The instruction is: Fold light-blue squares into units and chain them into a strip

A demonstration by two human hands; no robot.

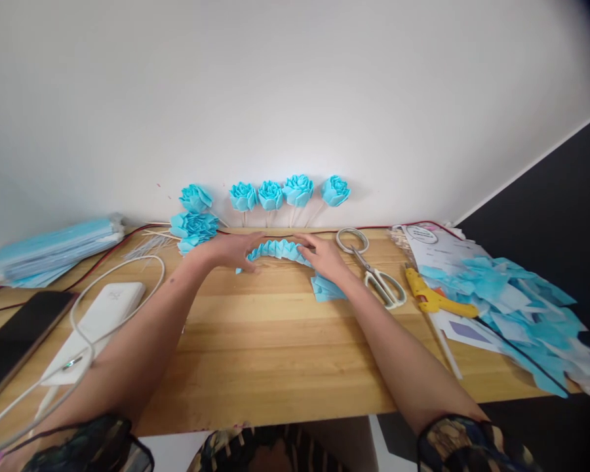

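Progress looks substantial: 4 light-blue, rose-shaped flowers [271,195] stand on thin pale stems by the white wall [275,85]. What remains, I judge, is the curved row of pleated light-blue pieces [278,249], lying unrolled near the wooden desk's [255,354] far edge. Its long axis runs left to right, bowed wallward, ends pointing towards me. My left hand [229,250] and right hand [322,255] bracket it, fingers partly spread; whether they grip, I cannot tell.

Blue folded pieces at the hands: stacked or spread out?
Spread out: blue folded pieces form a curved row between the left hand and right hand.
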